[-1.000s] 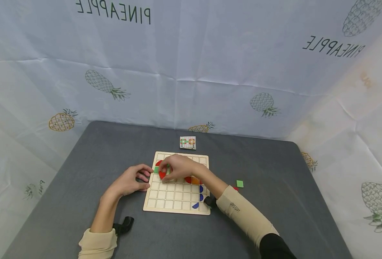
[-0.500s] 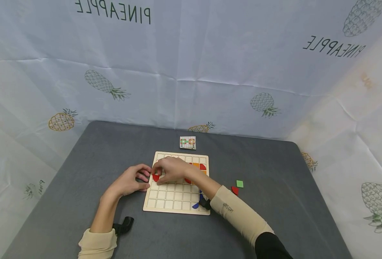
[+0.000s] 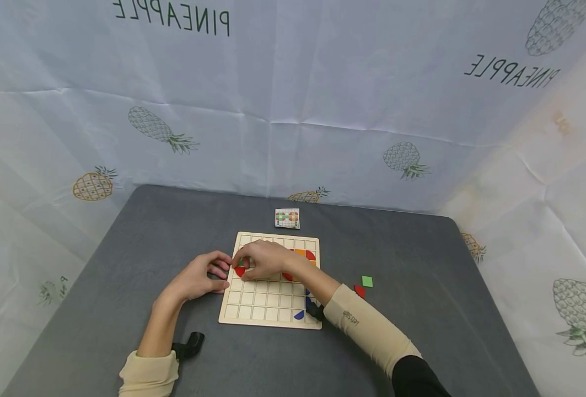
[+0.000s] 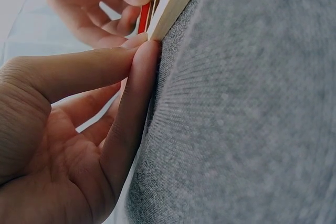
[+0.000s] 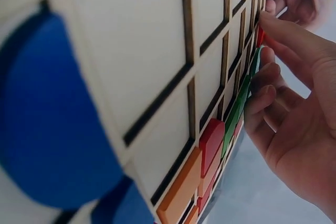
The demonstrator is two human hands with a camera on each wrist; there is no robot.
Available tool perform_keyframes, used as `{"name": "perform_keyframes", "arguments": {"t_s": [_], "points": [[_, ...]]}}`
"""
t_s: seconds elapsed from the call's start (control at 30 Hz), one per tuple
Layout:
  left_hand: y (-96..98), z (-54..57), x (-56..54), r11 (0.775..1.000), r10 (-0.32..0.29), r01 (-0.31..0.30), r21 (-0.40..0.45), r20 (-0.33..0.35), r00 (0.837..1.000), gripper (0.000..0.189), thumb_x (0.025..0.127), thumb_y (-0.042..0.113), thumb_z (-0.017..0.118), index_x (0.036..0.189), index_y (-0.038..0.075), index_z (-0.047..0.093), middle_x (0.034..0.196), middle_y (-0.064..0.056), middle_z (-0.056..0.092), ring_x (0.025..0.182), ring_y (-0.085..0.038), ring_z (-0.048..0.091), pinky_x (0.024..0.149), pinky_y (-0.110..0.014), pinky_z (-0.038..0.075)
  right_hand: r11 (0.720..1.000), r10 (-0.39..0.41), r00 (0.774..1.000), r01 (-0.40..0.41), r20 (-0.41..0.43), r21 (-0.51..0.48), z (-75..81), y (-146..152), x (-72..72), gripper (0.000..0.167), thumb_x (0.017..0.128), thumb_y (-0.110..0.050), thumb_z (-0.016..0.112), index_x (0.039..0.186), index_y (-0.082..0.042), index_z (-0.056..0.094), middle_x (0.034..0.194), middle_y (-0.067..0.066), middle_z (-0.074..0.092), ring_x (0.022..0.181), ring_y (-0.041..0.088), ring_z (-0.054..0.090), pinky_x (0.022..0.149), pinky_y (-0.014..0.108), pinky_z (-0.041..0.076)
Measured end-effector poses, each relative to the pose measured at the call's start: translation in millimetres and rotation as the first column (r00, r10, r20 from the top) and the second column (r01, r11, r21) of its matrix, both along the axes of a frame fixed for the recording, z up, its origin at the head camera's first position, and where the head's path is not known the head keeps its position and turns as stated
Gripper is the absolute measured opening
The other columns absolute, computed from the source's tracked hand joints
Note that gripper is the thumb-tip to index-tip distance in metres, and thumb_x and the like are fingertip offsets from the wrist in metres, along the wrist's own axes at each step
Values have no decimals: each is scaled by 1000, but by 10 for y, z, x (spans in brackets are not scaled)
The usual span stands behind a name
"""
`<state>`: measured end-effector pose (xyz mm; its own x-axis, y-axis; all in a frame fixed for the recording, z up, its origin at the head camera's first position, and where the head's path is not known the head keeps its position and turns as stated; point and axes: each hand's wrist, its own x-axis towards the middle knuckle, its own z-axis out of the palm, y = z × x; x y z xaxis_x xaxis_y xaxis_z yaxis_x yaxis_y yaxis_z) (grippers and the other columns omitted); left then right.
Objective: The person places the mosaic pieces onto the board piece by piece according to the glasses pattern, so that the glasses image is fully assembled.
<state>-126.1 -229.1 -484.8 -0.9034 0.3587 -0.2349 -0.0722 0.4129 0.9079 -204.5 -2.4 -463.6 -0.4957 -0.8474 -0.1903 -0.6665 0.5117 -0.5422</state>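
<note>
On the grey table lies a wooden grid board (image 3: 260, 314) with coloured tiles in its cells. My right hand (image 3: 263, 259) reaches over its left side and pinches a red rounded tile (image 3: 240, 271) at the leftmost column. In the right wrist view, thumb and fingertips meet at that red tile (image 5: 260, 36), beyond a row of green tiles (image 5: 237, 109). My left hand (image 3: 198, 278) rests beside the board, its thumb and fingertips against the left edge. The left wrist view shows those fingertips right at the board's rim (image 4: 170, 17). My right hand hides several tiles.
A small pattern card (image 3: 287, 218) lies behind the board. Right of it are a loose green square tile (image 3: 367, 282) and a red tile (image 3: 359, 290). Blue tiles (image 3: 299, 315) sit at the board's near right, partly under my right wrist. A printed cloth (image 3: 273, 71) hangs behind the table.
My right hand has moved left with the red tile, from the second column to the leftmost one. Orange and red tiles on the right side have come into view. My left hand has stayed put.
</note>
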Motion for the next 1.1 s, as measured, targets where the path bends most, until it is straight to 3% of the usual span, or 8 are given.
{"name": "perform_keyframes", "arguments": {"t_s": [0.27, 0.5, 0.8, 1.1], "points": [[10, 4, -5, 1000, 5, -5, 10, -2, 1000, 48, 90, -7, 81, 134, -7, 62, 122, -25, 61, 98, -25, 65, 72, -34, 68, 999, 12, 1000, -12, 3, -33, 14, 74, -10, 30, 99, -18, 78, 129, -16, 76, 100, -2, 73, 77, 3, 57, 70, 16, 46], [35, 6, -5, 1000, 13, -13, -11, -1, 1000, 47, 90, -8, 81, 133, -7, 62, 118, -22, 60, 96, -24, 64, 71, -34, 68, 997, 4, 1000, -3, 8, -76, 89, 395, -11, 28, 101, -19, 78, 128, -12, 77, 103, 3, 73, 80, 8, 56, 76, 20, 48], [26, 15, 20, 1000, 19, -19, -15, 5, 1000, 49, 90, -8, 80, 135, -6, 61, 117, -22, 59, 98, -25, 62, 71, -33, 68, 982, -113, 993, 117, 36, -147, 125, 1037, 29, 28, 102, -21, 76, 128, -10, 76, 104, 2, 73, 74, 7, 54, 68, 21, 47], [27, 19, 16, 1000, 14, -14, -12, 4, 1000, 49, 90, -9, 80, 135, -7, 61, 118, -22, 60, 99, -25, 62, 71, -33, 68, 956, -257, 964, 263, 66, -128, 117, 1808, 147, 31, 99, -20, 80, 129, -10, 76, 103, 0, 71, 72, 4, 55, 65, 21, 49]]}}
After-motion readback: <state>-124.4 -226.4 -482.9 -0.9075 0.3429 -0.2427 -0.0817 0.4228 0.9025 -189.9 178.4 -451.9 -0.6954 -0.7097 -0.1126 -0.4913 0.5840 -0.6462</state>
